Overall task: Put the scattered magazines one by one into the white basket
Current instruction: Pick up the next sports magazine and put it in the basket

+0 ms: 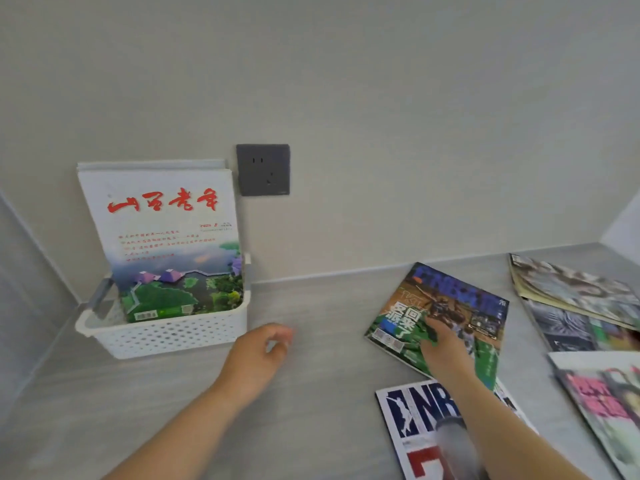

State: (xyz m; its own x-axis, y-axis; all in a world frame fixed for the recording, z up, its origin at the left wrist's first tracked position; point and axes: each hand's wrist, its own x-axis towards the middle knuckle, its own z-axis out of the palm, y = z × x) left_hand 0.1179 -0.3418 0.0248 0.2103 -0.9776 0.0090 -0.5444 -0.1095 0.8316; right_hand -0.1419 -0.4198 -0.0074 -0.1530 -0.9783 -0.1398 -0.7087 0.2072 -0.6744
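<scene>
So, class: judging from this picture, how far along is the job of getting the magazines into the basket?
Done: one white-covered magazine stands in the basket, with at least one more behind it. In hand: the right hand rests on the green magazine, which lies on the counter; the left hand is empty. Left: the NBA magazine and at least three at the right edge.

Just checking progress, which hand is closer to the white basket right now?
Left. The left hand hovers just right of the white basket; the right hand rests on the green magazine, farther right.
</scene>
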